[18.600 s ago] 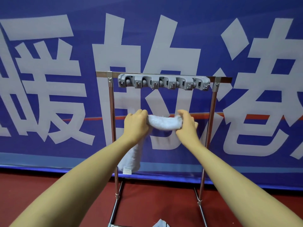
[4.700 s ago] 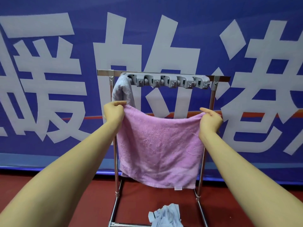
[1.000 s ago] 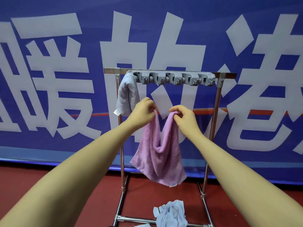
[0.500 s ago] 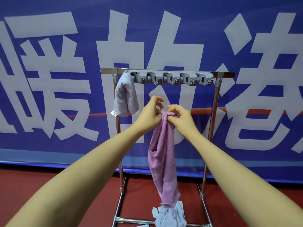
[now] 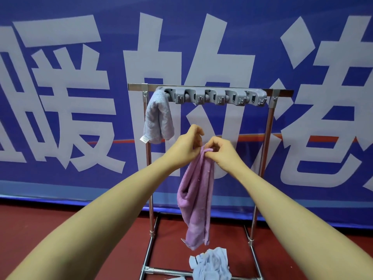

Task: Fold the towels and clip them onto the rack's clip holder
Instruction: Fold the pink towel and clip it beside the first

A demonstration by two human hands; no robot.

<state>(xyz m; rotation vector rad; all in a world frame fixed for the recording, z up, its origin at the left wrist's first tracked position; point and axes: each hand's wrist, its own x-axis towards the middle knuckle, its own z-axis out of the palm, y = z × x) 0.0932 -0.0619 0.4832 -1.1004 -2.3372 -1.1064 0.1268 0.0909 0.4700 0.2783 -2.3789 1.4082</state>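
We have the grey towel (image 5: pixel 158 116) clipped on the holder (image 5: pixel 214 97), our left hand (image 5: pixel 186 147) and right hand (image 5: pixel 223 151) pinch the folded pink towel (image 5: pixel 196 199), and a blue one (image 5: pixel 211 264) waits below.

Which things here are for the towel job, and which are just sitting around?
For the job:
- purple towel, pinched at the top by the left hand and right hand
- grey towel, hanging at the clip holder's left end
- clip holder on the rack
- crumpled pale blue towel on the floor, waiting

Just there:
- blue banner behind
- red floor
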